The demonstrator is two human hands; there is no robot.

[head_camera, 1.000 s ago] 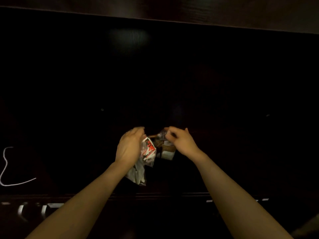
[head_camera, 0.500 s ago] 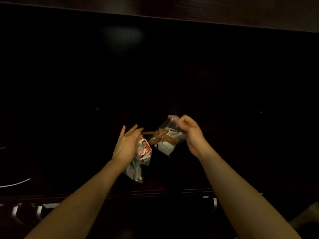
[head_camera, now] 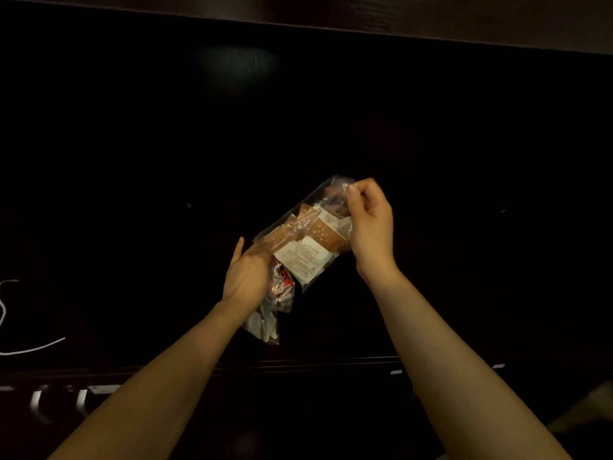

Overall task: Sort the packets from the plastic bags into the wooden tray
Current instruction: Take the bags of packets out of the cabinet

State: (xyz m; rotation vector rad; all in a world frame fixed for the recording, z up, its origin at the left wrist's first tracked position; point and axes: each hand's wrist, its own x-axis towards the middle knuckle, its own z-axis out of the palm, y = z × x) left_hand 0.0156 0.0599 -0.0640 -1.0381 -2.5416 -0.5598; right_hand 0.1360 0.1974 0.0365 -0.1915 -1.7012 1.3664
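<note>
Packets (head_camera: 303,257) in bag (head_camera: 298,227), between both hands.

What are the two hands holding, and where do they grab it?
Right hand pinches the upper end of the brown-packet bag. Left hand grips the top of the red-packet bag.

Below the right hand's (head_camera: 371,227) grip, the print on the white packet (head_camera: 303,258) inside the clear bag (head_camera: 298,234) is too small to read. The left hand's (head_camera: 247,275) fingertips are hidden behind that bag's lower end, so its grip cannot be made out. Under the left hand's grip, a second bag (head_camera: 273,307) is partly covered by the wrist; its red and white contents blur together. The tabletop (head_camera: 132,194) around both grips is lost in darkness, and both forearms are cut off by the bottom edge.
</note>
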